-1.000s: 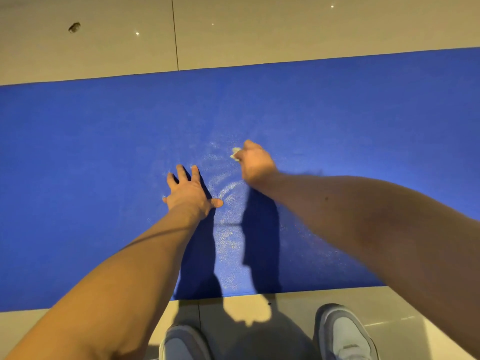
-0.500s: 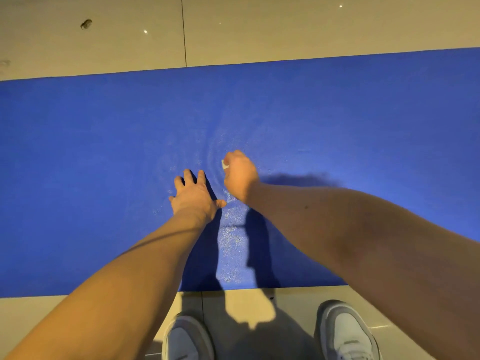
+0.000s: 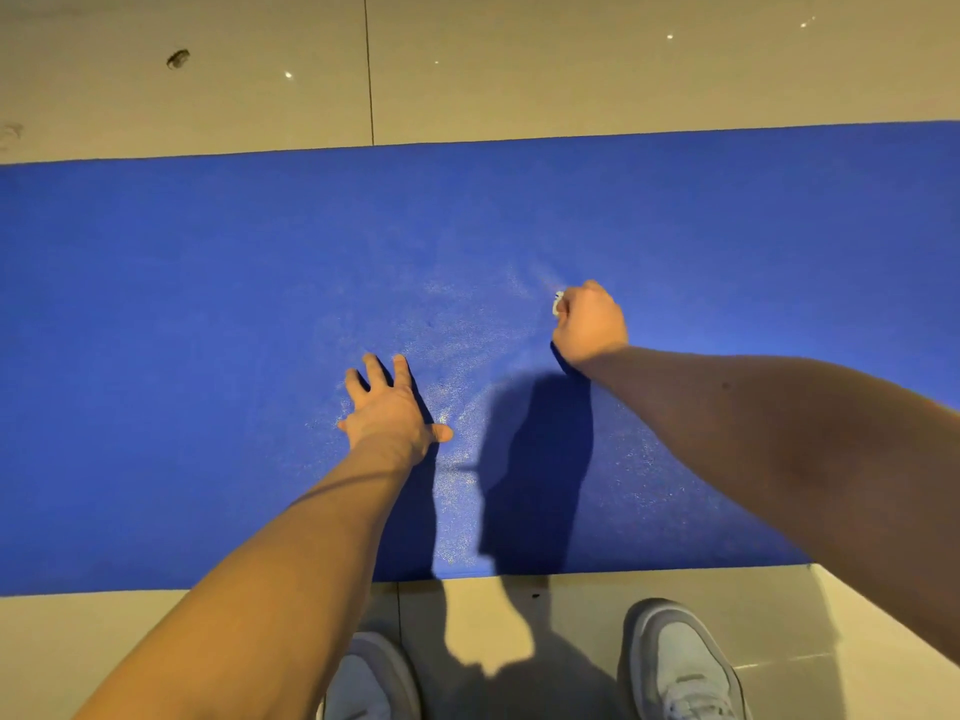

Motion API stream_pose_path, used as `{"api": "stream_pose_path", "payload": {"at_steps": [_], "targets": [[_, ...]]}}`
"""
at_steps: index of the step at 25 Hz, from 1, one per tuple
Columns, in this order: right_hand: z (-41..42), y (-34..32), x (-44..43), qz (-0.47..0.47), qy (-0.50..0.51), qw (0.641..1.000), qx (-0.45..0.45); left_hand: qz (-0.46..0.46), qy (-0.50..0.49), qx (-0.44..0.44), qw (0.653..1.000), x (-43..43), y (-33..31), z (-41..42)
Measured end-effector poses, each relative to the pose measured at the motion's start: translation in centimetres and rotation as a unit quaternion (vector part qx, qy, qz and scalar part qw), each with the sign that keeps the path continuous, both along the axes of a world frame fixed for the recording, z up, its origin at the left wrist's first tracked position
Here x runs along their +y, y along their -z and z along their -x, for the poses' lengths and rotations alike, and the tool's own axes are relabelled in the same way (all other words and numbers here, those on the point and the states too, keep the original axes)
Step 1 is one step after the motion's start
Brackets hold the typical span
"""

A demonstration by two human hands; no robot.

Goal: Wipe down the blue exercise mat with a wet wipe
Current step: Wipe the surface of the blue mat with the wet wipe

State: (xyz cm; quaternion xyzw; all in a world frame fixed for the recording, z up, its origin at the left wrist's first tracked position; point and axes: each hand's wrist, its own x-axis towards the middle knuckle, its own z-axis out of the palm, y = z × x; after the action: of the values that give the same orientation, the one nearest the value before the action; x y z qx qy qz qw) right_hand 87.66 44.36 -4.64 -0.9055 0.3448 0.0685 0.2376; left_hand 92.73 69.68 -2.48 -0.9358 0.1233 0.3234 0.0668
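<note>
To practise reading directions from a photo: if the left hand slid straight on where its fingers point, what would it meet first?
The left hand would likely meet only bare mat, then the tiled floor beyond its far edge. The right hand, gripping the wipe, sits off that line.

Warm overhead light is thrown down; hard arm shadows are cast on the mat toward its near edge. Pinpoint glare is seen on the floor; edges are bowed.
</note>
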Motion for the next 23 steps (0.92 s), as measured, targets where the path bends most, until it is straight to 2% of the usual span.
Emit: {"api": "stream_pose_path", "payload": {"at_steps": [3,7,9,13,17,21,23], "targets": [[-1.0,0.1,2.8,0.004,0.04,0.999,0.008,-0.002,-0.003,0.004,1.0,-0.3,0.0,0.0],[-2.1,0.3,10.4,-0.065,-0.108,0.992,0.002,-0.001,-0.002,0.001,1.0,-0.1,-0.1,0.1],[-2.0,0.4,12.3,-0.058,-0.169,0.984,-0.006,0.001,-0.001,-0.001,1.0,-0.1,0.0,0.2],[-0.8,1.0,9.1,-0.016,-0.243,0.97,-0.016,-0.01,0.004,-0.005,1.0,0.0,-0.2,0.4],[2.2,1.5,3.6,0.033,-0.15,0.988,-0.013,0.002,0.021,-0.017,1.0,1.0,-0.3,1.0],[2.3,1.4,4.2,0.031,-0.039,0.999,0.002,0.0,0.022,-0.01,1.0,2.1,-0.5,1.9],[0.9,1.7,6.9,0.045,-0.096,0.994,0.018,-0.02,0.025,0.006,0.999,2.6,-0.7,2.3]]}}
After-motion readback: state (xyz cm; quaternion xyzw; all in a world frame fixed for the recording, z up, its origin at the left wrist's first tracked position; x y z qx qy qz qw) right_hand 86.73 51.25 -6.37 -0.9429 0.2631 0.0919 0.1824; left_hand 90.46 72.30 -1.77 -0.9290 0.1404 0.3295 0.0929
